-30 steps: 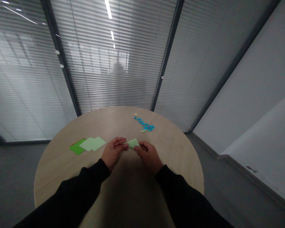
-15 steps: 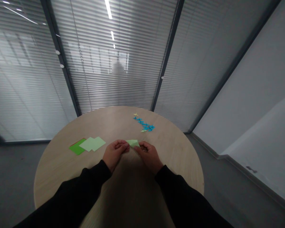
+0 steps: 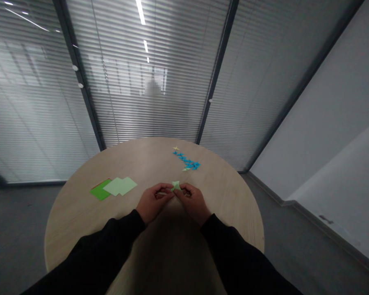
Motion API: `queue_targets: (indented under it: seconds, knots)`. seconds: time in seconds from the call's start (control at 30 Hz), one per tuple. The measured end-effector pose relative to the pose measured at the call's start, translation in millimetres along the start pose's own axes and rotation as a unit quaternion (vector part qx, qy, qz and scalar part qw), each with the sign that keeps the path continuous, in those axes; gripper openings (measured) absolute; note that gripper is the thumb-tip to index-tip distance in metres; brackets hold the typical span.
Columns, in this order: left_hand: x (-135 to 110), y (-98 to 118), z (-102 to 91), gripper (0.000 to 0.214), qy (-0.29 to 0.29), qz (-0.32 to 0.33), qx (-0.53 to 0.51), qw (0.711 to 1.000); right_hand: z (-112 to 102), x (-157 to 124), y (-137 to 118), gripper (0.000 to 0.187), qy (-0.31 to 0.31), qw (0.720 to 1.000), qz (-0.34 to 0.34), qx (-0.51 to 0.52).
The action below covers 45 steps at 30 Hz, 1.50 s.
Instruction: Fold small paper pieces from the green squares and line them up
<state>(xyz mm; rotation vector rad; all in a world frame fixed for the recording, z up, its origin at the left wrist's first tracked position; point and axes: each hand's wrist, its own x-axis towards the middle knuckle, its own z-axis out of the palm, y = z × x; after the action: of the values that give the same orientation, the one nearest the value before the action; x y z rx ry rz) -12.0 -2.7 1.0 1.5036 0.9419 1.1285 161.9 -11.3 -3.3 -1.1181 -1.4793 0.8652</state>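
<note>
Between my two hands is a small light green sheet of paper (image 3: 176,185), bent and partly hidden by my fingers. My left hand (image 3: 155,200) pinches its left side between thumb and fingers. On the right side, my right hand (image 3: 192,201) grips it the same way, with the fingertips of both hands close together. Beyond my hands lies a row of small folded blue paper pieces (image 3: 189,163) with pointed tips. A pale green folded piece (image 3: 186,169) lies at the near end of that row, and a yellow star-shaped one (image 3: 176,148) at its far end.
On the left of the round wooden table (image 3: 76,217) lie overlapping light green sheets (image 3: 127,185) and a brighter green stack (image 3: 100,191) with a reddish edge. Past the table's far rim stand glass panels with blinds (image 3: 150,114). A white wall (image 3: 326,123) rises at the right.
My left hand has moved right, toward my right hand. The light green paper, wide and flat between them before, is now bent into a narrower shape. My right hand has barely moved.
</note>
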Motion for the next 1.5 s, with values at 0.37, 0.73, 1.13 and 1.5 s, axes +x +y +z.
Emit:
queue_targets:
  seconds: [0.37, 0.73, 1.13, 1.5]
  knots:
    - [2.7, -1.7, -1.5, 0.023, 0.045, 0.01, -0.037, 0.998, 0.7, -1.9, 1.7, 0.031, -0.021, 0.999, 0.038, 0.027]
    - [-3.9, 8.1, -0.4, 0.015, 0.055, 0.057, 0.076, 0.994, 1.4, -1.1, 2.3, 0.029, -0.025, 0.993, 0.078, 0.081]
    - [-4.0, 9.6, 0.8, 0.009, 0.074, 0.076, 0.143, 0.984, -0.6, 0.5, 2.2, 0.057, 0.016, 1.0, -0.013, 0.01]
    - [-1.5, 7.4, -1.5, 0.013, 0.076, 0.047, 0.077, 0.993, -8.2, 1.9, -7.8, 0.017, 0.011, 0.996, -0.069, -0.052]
